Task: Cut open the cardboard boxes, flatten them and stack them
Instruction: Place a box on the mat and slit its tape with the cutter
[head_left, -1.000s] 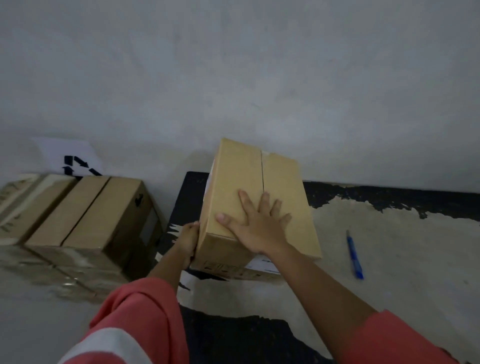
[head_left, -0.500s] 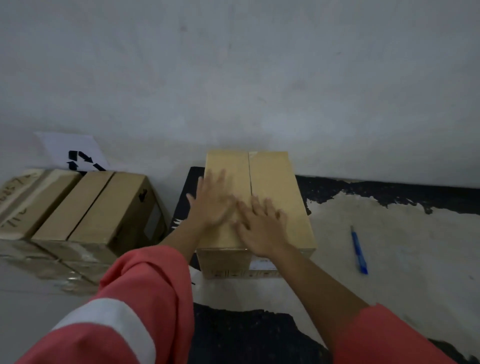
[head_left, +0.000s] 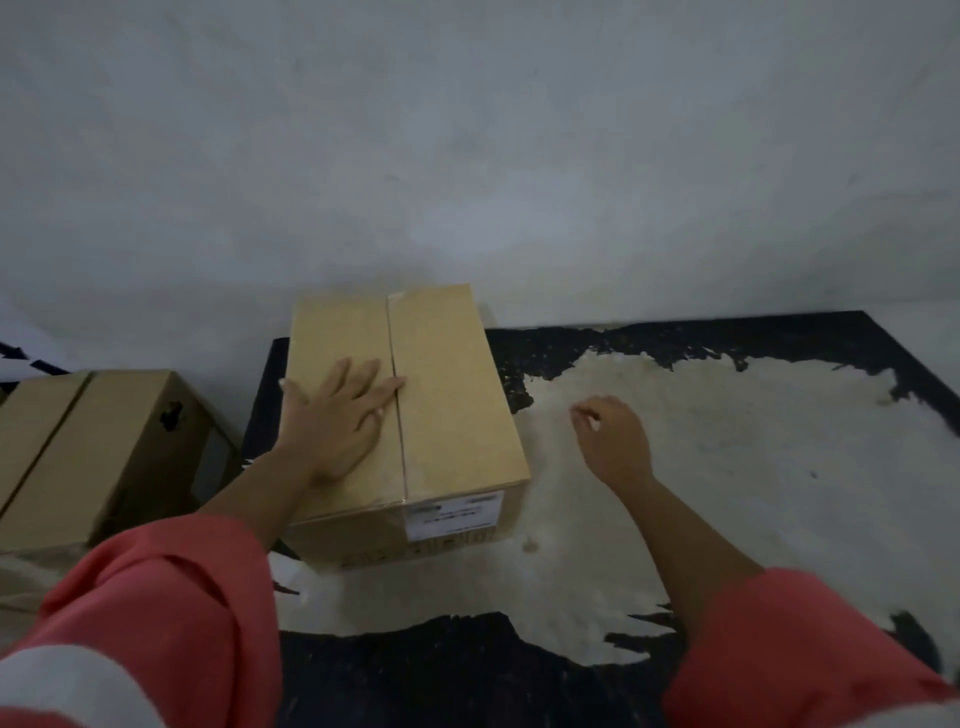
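Cardboard box (head_left: 447, 395) sat upright on the worn black mat (head_left: 727, 467), at its far-left part, with its far end close to the grey wall (head_left: 467, 156). Top flaps were closed and the centre seam (head_left: 399, 441) ran near-to-far; it looked taped, with clear tape folding over the near edge. A white label (head_left: 453, 514) was on the near face, right side; the print was too blurred to read.

Left hand (head_left: 337, 415) lay flat on the left top flap, palm down and fingers straight and slightly spread, with the fingertips reaching the seam. Right hand (head_left: 615, 441) was off the box, to its right and above the pale worn patch of the mat. It was seen from the back with its fingers curled under. Couldn't tell whether it pinched anything or touched the mat.

Both forearms were bare, with coral sleeves (head_left: 171, 613) pushed up; the left sleeve had a pale band near the frame corner.

A second box (head_left: 104, 457), also closed, stood off the mat to the left, apart from the first, with a dark mark on its right side. A white sheet with black arrows (head_left: 21, 353) showed at the far-left edge against the wall.
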